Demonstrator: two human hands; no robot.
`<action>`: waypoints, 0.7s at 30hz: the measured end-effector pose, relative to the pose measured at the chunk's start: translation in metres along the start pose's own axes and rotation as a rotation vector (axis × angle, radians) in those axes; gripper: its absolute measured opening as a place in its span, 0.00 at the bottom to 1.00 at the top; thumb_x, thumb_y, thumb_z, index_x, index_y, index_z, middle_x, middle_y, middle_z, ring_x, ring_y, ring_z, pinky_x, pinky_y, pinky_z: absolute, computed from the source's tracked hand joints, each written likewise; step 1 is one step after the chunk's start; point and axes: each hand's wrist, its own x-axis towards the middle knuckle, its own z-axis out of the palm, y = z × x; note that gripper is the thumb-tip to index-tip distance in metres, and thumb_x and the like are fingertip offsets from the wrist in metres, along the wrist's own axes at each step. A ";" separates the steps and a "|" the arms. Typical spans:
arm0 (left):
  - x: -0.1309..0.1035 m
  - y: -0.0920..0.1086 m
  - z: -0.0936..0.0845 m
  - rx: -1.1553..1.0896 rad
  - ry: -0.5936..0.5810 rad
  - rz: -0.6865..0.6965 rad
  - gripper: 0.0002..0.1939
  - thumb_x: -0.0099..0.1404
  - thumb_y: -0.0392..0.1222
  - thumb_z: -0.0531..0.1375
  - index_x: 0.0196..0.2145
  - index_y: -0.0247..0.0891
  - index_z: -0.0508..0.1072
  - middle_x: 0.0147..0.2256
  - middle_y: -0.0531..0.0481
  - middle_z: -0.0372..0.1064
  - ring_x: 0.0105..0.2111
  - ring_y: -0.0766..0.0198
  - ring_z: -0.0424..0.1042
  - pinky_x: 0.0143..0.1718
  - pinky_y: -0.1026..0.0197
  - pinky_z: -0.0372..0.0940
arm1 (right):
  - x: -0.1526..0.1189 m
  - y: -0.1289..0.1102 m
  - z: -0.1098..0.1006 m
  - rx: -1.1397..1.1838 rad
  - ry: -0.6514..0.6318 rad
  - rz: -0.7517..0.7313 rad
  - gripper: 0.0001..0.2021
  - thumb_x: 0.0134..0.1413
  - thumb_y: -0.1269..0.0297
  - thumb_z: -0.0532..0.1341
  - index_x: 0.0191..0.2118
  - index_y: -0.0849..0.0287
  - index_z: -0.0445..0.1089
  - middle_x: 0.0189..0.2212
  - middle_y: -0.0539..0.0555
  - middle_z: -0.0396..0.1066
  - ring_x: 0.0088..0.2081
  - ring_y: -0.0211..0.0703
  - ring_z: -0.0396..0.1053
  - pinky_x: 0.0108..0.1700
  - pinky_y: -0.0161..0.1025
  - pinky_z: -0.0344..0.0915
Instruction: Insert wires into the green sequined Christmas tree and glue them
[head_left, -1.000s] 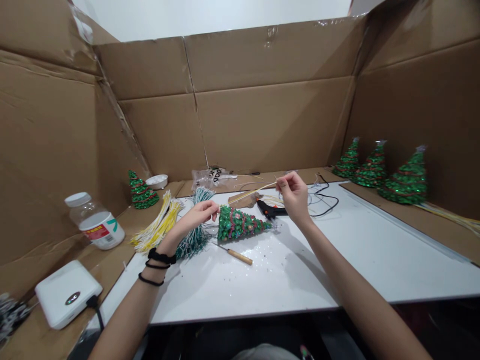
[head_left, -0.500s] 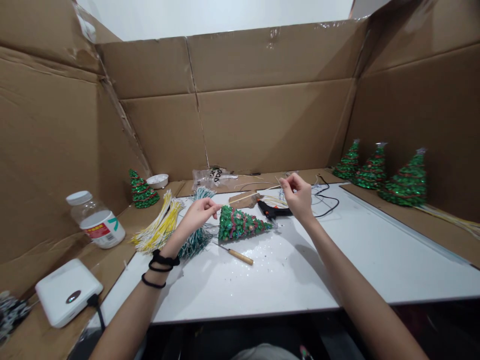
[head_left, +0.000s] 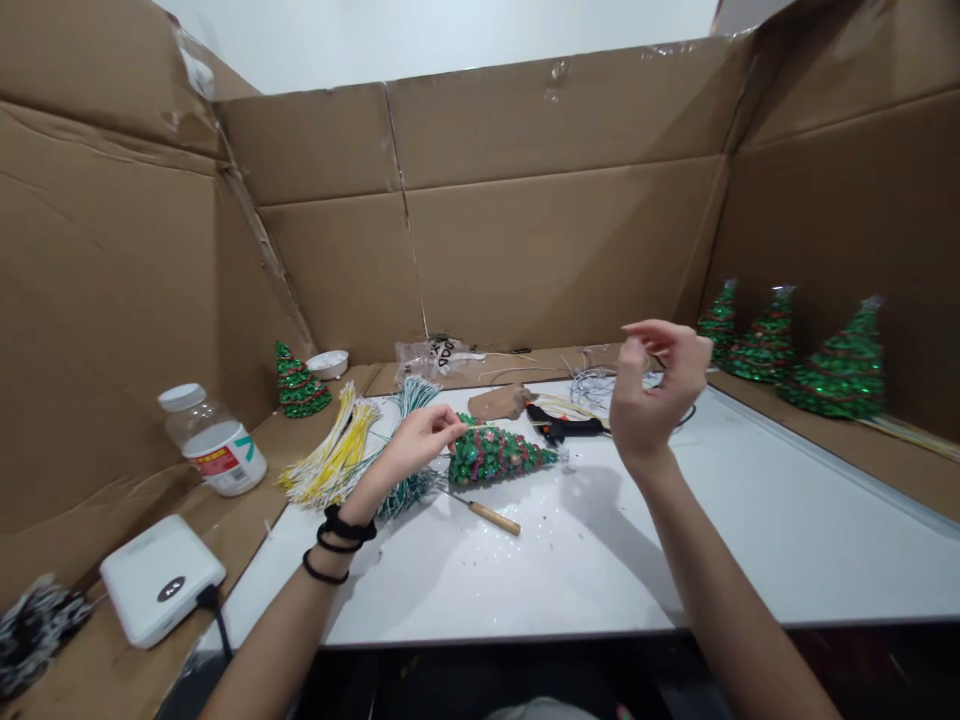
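My left hand pinches a thin pale-yellow strand between thumb and fingertips, just above the base end of a green Christmas tree ornament. That tree lies on its side, its silvery tip pointing right. To the right, my right hand is raised over the white board, slightly blurred, its fingers curled in towards the thumb; whether a strand is in them I cannot make out. Beside my left hand lie a yellow-and-white bundle of strands and a green-and-white bundle. An awl with a wooden handle lies in front of the tree.
A black glue gun lies behind the tree, near loose wires. More trees stand at right and left. A white-lidded jar and a white box with a cable sit left. Cardboard walls surround the board.
My right hand has moved right and nearer to me, away from the strand's visible length. My left hand keeps its pinch by the tree's base. The whole view has shifted slightly.
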 end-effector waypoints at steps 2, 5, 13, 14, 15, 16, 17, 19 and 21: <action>0.000 -0.004 0.000 0.042 0.014 0.019 0.13 0.58 0.50 0.56 0.25 0.38 0.67 0.20 0.53 0.65 0.23 0.64 0.65 0.25 0.65 0.56 | -0.007 -0.012 0.010 0.043 -0.194 -0.008 0.06 0.57 0.70 0.52 0.36 0.56 0.65 0.31 0.54 0.65 0.35 0.45 0.62 0.40 0.44 0.57; 0.001 -0.007 0.000 0.108 0.049 0.081 0.13 0.60 0.49 0.55 0.25 0.38 0.66 0.21 0.54 0.64 0.22 0.65 0.63 0.24 0.66 0.55 | -0.029 -0.020 0.036 0.155 -0.812 -0.075 0.06 0.54 0.72 0.54 0.36 0.56 0.65 0.32 0.54 0.68 0.36 0.45 0.63 0.37 0.41 0.58; -0.001 0.002 -0.001 0.061 0.102 0.125 0.13 0.61 0.49 0.54 0.26 0.37 0.66 0.21 0.55 0.63 0.22 0.67 0.60 0.23 0.67 0.53 | -0.067 -0.004 0.063 0.433 -1.099 0.193 0.09 0.59 0.64 0.51 0.29 0.58 0.61 0.25 0.49 0.65 0.27 0.37 0.61 0.30 0.34 0.57; -0.001 0.004 -0.001 0.050 0.102 0.122 0.13 0.61 0.49 0.54 0.26 0.37 0.66 0.21 0.54 0.63 0.22 0.67 0.60 0.23 0.67 0.53 | -0.067 -0.003 0.061 0.456 -1.091 0.214 0.08 0.59 0.63 0.51 0.30 0.58 0.62 0.25 0.49 0.65 0.27 0.37 0.61 0.30 0.34 0.57; -0.001 0.005 -0.001 0.038 0.097 0.117 0.13 0.61 0.49 0.55 0.26 0.37 0.66 0.21 0.54 0.63 0.22 0.67 0.60 0.23 0.67 0.53 | -0.066 -0.002 0.059 0.460 -1.086 0.226 0.08 0.59 0.63 0.52 0.30 0.58 0.62 0.24 0.48 0.65 0.26 0.37 0.61 0.29 0.34 0.57; -0.001 0.005 -0.002 0.021 0.088 0.108 0.13 0.61 0.49 0.55 0.26 0.37 0.66 0.21 0.55 0.63 0.22 0.68 0.60 0.23 0.67 0.53 | -0.065 -0.001 0.058 0.454 -1.087 0.234 0.08 0.58 0.62 0.53 0.30 0.58 0.63 0.24 0.48 0.64 0.25 0.36 0.60 0.28 0.33 0.56; -0.001 0.005 -0.002 -0.003 0.072 0.097 0.13 0.60 0.50 0.55 0.25 0.37 0.66 0.20 0.55 0.63 0.22 0.68 0.60 0.24 0.67 0.53 | -0.063 -0.001 0.056 0.443 -1.092 0.241 0.08 0.57 0.62 0.54 0.30 0.58 0.63 0.23 0.48 0.64 0.25 0.36 0.60 0.28 0.33 0.56; 0.000 0.003 -0.004 -0.067 0.023 0.066 0.13 0.59 0.50 0.56 0.25 0.37 0.66 0.20 0.55 0.62 0.21 0.68 0.60 0.24 0.67 0.53 | -0.060 -0.001 0.055 0.427 -1.106 0.255 0.08 0.56 0.62 0.55 0.29 0.58 0.65 0.23 0.48 0.65 0.24 0.36 0.60 0.27 0.33 0.56; 0.002 -0.001 -0.006 -0.125 -0.028 0.045 0.14 0.59 0.50 0.57 0.25 0.37 0.65 0.19 0.56 0.62 0.22 0.68 0.61 0.26 0.66 0.54 | -0.057 -0.001 0.054 0.429 -1.110 0.265 0.08 0.56 0.62 0.55 0.29 0.59 0.66 0.23 0.48 0.66 0.24 0.36 0.60 0.27 0.33 0.56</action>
